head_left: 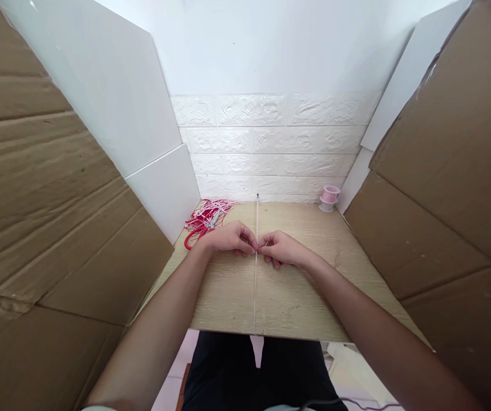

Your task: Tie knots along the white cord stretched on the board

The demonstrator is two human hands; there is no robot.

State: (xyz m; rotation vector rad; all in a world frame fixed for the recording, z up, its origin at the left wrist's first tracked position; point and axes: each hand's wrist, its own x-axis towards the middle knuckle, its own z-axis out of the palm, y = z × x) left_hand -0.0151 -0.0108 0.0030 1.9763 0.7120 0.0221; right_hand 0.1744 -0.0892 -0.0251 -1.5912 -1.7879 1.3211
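Note:
A thin pale cord (254, 297) runs straight from a small dark hook (258, 196) at the wall down to the table's front edge. Its far stretch, between the hook and my fingers, looks thicker and braided, in pink and white. My left hand (235, 237) pinches at the cord from the left side, thumb and fingertips together. From the right, my right hand (280, 249) pinches at the same spot, its fingertips almost meeting the left ones. Whatever fine strands lie between the fingertips are too small to make out clearly.
Red-handled scissors (194, 235) lie left of my left hand, beside a tangled heap of red and white cords (211, 211). A spool of pink thread (329, 194) stands at the back right. Cardboard panels (48, 200) flank the wooden table (305, 302) on both sides.

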